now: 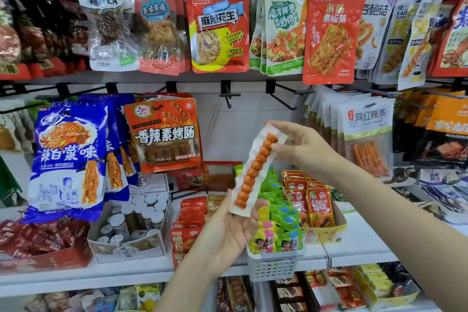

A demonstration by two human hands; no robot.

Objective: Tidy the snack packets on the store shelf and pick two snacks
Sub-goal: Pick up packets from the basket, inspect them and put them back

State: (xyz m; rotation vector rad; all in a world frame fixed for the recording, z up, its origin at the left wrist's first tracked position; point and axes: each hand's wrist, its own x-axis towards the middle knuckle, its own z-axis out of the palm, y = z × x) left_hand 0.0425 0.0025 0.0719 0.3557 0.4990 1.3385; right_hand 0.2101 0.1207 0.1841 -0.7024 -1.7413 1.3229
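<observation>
Your right hand (301, 144) pinches the top end of a long white packet (255, 172), thumb and fingers closed on its crimped edge. Your left hand (228, 230) lies nearly flat under the bottom end, fingers straight, propping the packet rather than gripping it. The packet hangs tilted between them, a row of orange balls showing through its clear strip, in front of the shelf and above the white basket (273, 265) of green and pink sweets.

You look to be at the picking step, with this packet likely the first snack taken or one being checked. Two bare hooks (229, 95) stand on the back wall just above your hands, between the red sausage pack (163, 134) and the white strip packs (367, 134).

Next, either keep it, shifting it into one hand so the other is free, or thread its top onto a hook, which needs the hole lined up square to the prong; whether it has a hole you cannot tell.
</observation>
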